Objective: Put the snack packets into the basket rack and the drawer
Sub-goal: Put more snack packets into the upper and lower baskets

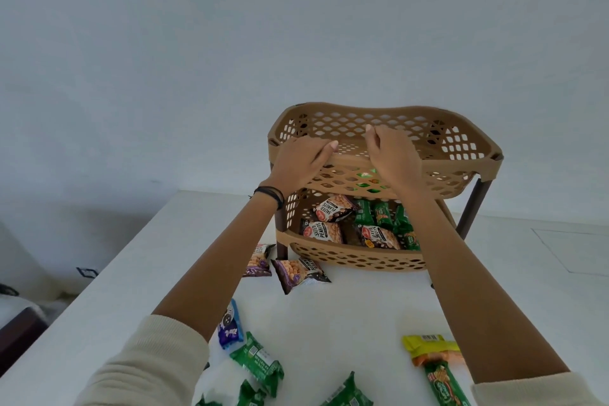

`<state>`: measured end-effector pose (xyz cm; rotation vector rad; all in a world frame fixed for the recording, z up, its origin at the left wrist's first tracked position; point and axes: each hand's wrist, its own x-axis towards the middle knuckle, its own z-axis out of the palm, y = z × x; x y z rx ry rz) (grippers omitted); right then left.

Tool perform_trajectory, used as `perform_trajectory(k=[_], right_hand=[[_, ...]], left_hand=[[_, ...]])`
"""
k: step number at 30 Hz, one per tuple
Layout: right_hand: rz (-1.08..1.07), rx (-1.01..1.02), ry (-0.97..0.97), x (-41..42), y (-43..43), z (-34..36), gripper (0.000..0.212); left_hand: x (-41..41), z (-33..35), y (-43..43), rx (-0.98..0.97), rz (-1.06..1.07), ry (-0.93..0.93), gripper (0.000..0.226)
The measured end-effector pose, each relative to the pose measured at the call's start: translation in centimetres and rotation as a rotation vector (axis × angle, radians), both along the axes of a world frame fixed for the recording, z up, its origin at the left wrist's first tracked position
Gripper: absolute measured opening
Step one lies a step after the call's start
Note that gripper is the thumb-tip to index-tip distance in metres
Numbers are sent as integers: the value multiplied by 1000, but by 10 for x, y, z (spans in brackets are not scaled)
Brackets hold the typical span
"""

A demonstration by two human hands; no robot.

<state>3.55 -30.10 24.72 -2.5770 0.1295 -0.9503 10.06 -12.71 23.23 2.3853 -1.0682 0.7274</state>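
Left hand (301, 158) on near rim of tan perforated plastic two-tier basket rack (454, 145), right hand (392, 155) dipped into top tier, grips unreadable; purple peanut packets (298, 273) lie near-left, nearer left hand.

1. Stretched left arm (211, 273) and right arm (478, 290) far forward and up, side by side.
2. Held left hand (303, 158) palm down, thumb pointing right, fingers bent out of sight.
3. Held right hand (392, 152) close beside it, knuckles up, fingers curled down.
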Motion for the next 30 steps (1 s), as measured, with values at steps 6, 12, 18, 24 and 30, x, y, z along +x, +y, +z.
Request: perform_trajectory(k=[6, 12, 18, 24, 30], right_hand=[[-73, -284, -125, -25, 10, -23, 46], [135, -116, -91, -60, 13, -63, 42], [394, 220, 12, -112, 33, -119, 32], [590, 385, 629, -140, 43, -181, 25], [678, 430, 1073, -157, 45, -223, 30]], left_hand=[[-17, -21, 20, 30, -60, -24, 40], [-50, -52, 41, 42, -131, 81, 64], [-84, -118, 80, 320, -252, 673, 48], [-113, -179, 117, 595, -206, 989, 36], [-123, -195, 134, 712, -195, 1057, 46]])
